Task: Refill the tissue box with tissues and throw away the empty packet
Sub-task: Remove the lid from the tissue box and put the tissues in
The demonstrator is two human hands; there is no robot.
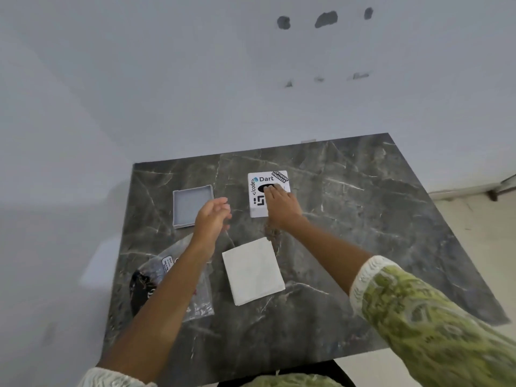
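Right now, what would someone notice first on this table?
Probably the white sticker-covered tissue box near the table's far middle, with the right hand resting on its dark opening. Next, the white tissue stack lying nearer the person, and the crinkly clear packet under the left forearm.

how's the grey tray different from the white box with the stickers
The shallow grey square tray lies open side up, plain and empty; the white square sticker-covered box is closed on top, with a dark oval opening. No hand touches the tray; the right hand rests on the box. Both sit on the dark marble table.
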